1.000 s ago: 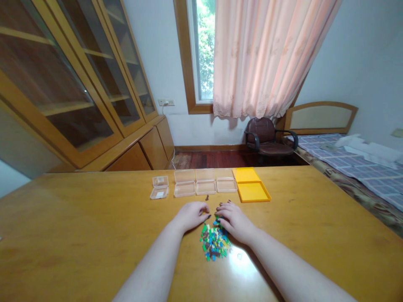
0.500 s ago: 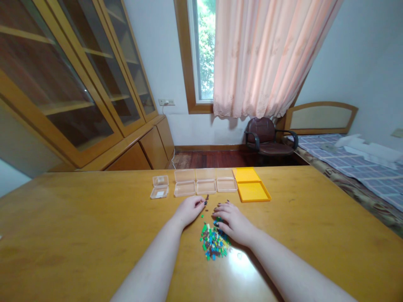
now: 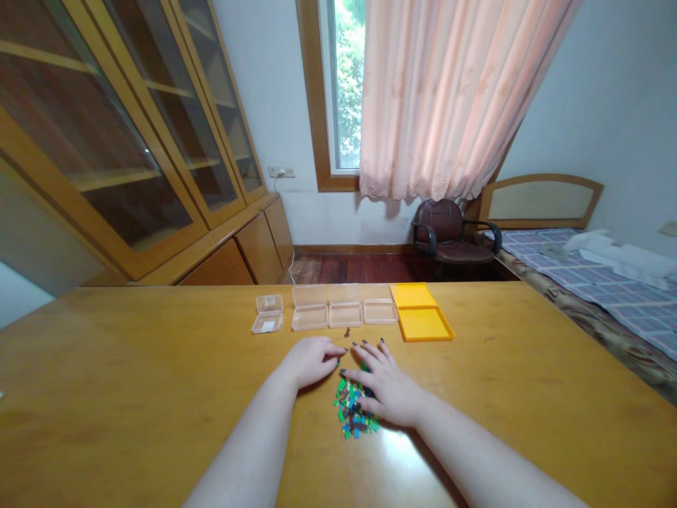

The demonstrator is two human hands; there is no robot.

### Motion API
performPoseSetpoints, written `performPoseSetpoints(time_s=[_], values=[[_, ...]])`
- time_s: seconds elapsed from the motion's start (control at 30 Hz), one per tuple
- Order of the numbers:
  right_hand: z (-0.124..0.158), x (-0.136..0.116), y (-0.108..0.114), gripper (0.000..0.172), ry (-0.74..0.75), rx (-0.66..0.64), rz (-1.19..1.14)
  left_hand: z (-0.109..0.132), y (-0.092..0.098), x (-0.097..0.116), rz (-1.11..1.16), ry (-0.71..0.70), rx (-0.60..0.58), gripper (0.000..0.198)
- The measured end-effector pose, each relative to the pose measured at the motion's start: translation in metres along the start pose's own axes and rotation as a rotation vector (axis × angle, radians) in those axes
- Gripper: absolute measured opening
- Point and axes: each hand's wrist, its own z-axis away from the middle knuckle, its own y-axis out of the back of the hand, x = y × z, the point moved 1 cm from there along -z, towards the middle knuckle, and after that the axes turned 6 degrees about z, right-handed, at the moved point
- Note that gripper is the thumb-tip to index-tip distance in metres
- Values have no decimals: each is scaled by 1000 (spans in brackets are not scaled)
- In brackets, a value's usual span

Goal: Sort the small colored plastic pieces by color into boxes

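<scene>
A loose pile of small toy building bricks (image 3: 348,418) in green, blue, brown and pale yellow lies on the wooden table. My right hand (image 3: 390,386) is spread flat over the pile's right and upper part, hiding some of the bricks; its fingers are apart. My left hand (image 3: 312,361) rests at the pile's upper left, index finger stretched out and thumb apart from it, near a small green brick (image 3: 339,363). No brick shows in its grip. Just beyond both hands sits a little cluster of brown bricks (image 3: 348,331).
Along the table's far side stand a small clear case (image 3: 267,323), several larger clear cases (image 3: 310,317) with raised lids, and an opened yellow case (image 3: 426,323). Behind the table are a brown armchair (image 3: 444,229) and a bed (image 3: 555,261); a glass-door cabinet (image 3: 174,127) is at left.
My left hand has drawn back toward me from the brown cluster, which now lies uncovered. My right hand has shifted left and nearer, with its fingers spread wider over the pile.
</scene>
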Motion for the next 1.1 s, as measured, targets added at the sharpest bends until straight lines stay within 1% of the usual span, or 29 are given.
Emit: performPoseSetpoints(time_s=[0.13,0.23,0.4,0.53,0.63,0.7,0.83,0.9,1.0,1.1], values=[[-1,-1,-2,55,-3,-4,2,-6,-6,-3,36,56,4,43],[-2,0,-4,53,-13,5,8,-9,-9,-3,66,64,14,45],[-3,0,-5,56,-37,15,9,-10,-10,-8,121,61,100,40],[-2,-3,-3,57,-13,-7,13,-11,-11,-11,130,75,173,37],[-3,-3,-2,54,-19,-34,28,-12,-13,-10,127,68,182,36],[-3,0,-3,53,-56,-33,37,-12,-14,-7,121,54,162,36],[-4,9,-6,53,-164,20,36,-11,-13,-4,108,35,102,36],[-5,14,-8,53,-225,65,30,-11,-13,-2,103,38,90,37],[-6,21,-9,48,-329,172,14,-10,-12,2,93,35,74,40],[-7,27,-10,43,-413,273,-17,-9,-12,9,60,-10,34,39]])
